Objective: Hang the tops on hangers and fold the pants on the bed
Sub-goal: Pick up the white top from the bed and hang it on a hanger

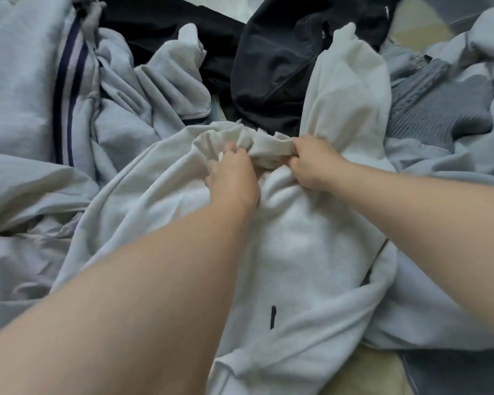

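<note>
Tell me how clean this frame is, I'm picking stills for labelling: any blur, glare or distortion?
Head view: soft, even light, no glare; mild blur all over, worst on the striped gray garment at the left edge; wide-angle lens stretches the forearms at the bottom; left hand and right hand gripping the white sweatshirt read clearest.

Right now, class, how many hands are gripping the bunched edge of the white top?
2. The left hand grips the bunched edge of the white top mid-frame. The right hand grips the same edge just to its right. No other hands show.
</note>
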Demonstrator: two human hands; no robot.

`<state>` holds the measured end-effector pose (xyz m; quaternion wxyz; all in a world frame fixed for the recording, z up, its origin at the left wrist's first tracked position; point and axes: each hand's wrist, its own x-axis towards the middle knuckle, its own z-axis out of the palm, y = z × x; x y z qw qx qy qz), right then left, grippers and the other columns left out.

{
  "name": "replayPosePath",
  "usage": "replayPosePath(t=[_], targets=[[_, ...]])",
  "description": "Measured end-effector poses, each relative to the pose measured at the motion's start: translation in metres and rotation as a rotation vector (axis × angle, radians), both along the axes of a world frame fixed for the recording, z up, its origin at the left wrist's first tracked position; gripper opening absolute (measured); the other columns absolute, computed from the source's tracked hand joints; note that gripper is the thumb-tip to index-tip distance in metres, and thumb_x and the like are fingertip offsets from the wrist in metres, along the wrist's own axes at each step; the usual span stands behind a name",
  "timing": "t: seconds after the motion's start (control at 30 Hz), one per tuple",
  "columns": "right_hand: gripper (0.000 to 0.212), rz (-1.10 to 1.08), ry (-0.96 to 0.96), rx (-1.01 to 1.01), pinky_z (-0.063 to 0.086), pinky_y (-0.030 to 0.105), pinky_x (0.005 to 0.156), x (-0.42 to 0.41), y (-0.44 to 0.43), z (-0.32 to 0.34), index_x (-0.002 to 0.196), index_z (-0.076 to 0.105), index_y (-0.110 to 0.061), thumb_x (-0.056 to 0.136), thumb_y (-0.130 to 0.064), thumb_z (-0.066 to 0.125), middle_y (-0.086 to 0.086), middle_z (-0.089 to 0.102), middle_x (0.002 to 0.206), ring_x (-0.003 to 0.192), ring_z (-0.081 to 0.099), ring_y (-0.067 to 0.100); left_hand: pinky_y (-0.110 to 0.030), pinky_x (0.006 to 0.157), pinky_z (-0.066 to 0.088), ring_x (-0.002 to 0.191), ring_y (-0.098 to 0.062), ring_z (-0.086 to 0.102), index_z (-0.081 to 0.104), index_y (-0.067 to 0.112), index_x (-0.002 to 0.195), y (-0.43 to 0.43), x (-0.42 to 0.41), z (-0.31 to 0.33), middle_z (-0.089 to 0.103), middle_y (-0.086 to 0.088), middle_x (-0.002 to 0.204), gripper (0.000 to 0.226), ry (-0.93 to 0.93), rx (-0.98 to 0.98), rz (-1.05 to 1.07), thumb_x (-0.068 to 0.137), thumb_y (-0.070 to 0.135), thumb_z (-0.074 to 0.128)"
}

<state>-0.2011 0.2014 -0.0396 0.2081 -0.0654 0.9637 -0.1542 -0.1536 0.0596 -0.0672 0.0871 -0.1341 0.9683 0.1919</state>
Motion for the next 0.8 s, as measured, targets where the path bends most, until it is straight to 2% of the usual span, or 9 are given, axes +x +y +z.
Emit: replayPosePath(t=[0.07, 0.17, 0.23, 0.33, 0.47, 0.57, 0.63, 0.73, 0.8], targets=[[0.024, 0.032, -0.023, 0.009, 0.041, 0.046, 0.105, 0.032, 0.005, 0.023, 0.116, 0.062, -0.023, 0.099, -0.021, 0.044, 0.008, 0.057, 0.129, 0.129, 0.046, 0.033, -0.052, 0.092, 0.05, 0.113, -0.039, 0.056, 0.058, 0.009, 0.118, -0.001, 0.037, 0.018, 0.046, -0.009, 0.132, 0.027, -0.007, 0.05, -0.053, 0.092, 0.012, 0.056], [0.011, 0.074, 0.058, 0.041, 0.02, 0.055, 0.115, 0.079, 0.01, 0.06, 0.095, 0.053, -0.024, 0.095, -0.017, 0.045, -0.003, 0.055, 0.131, 0.147, 0.024, 0.018, -0.047, 0.09, 0.051, 0.106, -0.036, 0.06, 0.064, 0.007, 0.112, -0.006, 0.081, 0.054, 0.054, -0.01, 0.123, 0.027, -0.022, 0.189, -0.08, 0.087, 0.02, 0.063], [0.01, 0.143, 0.129, 0.016, 0.012, 0.054, 0.118, 0.11, 0.01, 0.086, 0.098, 0.051, -0.024, 0.093, -0.015, 0.047, -0.008, 0.052, 0.137, 0.153, 0.012, 0.013, -0.04, 0.088, 0.049, 0.107, -0.031, 0.059, 0.068, 0.008, 0.107, -0.01, 0.108, 0.082, 0.057, -0.009, 0.121, 0.027, -0.011, 0.268, -0.083, 0.083, 0.019, 0.07], [0.025, 0.155, 0.149, -0.063, 0.009, 0.05, 0.119, 0.16, 0.013, 0.124, 0.115, 0.058, -0.02, 0.091, -0.015, 0.051, -0.01, 0.049, 0.146, 0.154, 0.01, 0.012, -0.032, 0.076, 0.041, 0.099, -0.023, 0.06, 0.07, 0.016, 0.089, -0.018, 0.147, 0.127, 0.062, -0.002, 0.107, 0.008, 0.002, 0.319, -0.001, 0.085, 0.022, 0.07], [0.022, 0.122, 0.057, -0.147, 0.007, 0.053, 0.118, 0.233, 0.02, 0.183, 0.111, 0.058, -0.025, 0.092, -0.015, 0.052, -0.013, 0.047, 0.148, 0.154, 0.01, 0.013, -0.04, 0.076, 0.051, 0.089, -0.023, 0.061, 0.061, 0.02, 0.078, -0.027, 0.209, 0.189, 0.065, 0.001, 0.087, 0.013, -0.126, 0.362, 0.113, 0.083, 0.026, 0.072], [0.024, 0.119, 0.007, -0.169, 0.005, 0.055, 0.118, 0.282, 0.022, 0.233, 0.113, 0.056, -0.026, 0.093, -0.014, 0.049, -0.01, 0.054, 0.14, 0.154, 0.008, 0.009, -0.039, 0.074, 0.052, 0.085, -0.022, 0.062, 0.055, 0.025, 0.074, -0.026, 0.267, 0.243, 0.063, 0.007, 0.079, 0.021, -0.226, 0.403, 0.175, 0.081, 0.029, 0.075], [0.026, 0.122, -0.013, -0.185, 0.004, 0.055, 0.117, 0.315, 0.02, 0.271, 0.112, 0.057, -0.029, 0.093, -0.014, 0.048, -0.009, 0.057, 0.134, 0.154, 0.011, 0.009, -0.036, 0.073, 0.047, 0.087, -0.021, 0.059, 0.051, 0.028, 0.08, -0.026, 0.311, 0.283, 0.059, 0.011, 0.081, 0.026, -0.259, 0.437, 0.213, 0.08, 0.032, 0.077], [0.029, 0.106, -0.045, -0.221, 0.002, 0.055, 0.117, 0.362, 0.017, 0.326, 0.115, 0.059, -0.026, 0.093, -0.011, 0.047, -0.005, 0.058, 0.135, 0.153, 0.014, 0.01, -0.025, 0.065, 0.041, 0.084, -0.017, 0.056, 0.05, 0.027, 0.109, -0.034, 0.368, 0.335, 0.055, 0.014, 0.087, 0.043, -0.275, 0.512, 0.252, 0.078, 0.028, 0.08], [0.027, 0.097, -0.046, -0.248, 0.0, 0.052, 0.117, 0.389, 0.014, 0.361, 0.115, 0.06, -0.024, 0.096, -0.012, 0.045, -0.005, 0.058, 0.136, 0.153, 0.016, 0.01, -0.021, 0.064, 0.039, 0.087, -0.014, 0.057, 0.053, 0.028, 0.125, -0.047, 0.398, 0.367, 0.058, 0.014, 0.093, 0.052, -0.267, 0.524, 0.253, 0.08, 0.025, 0.079]])
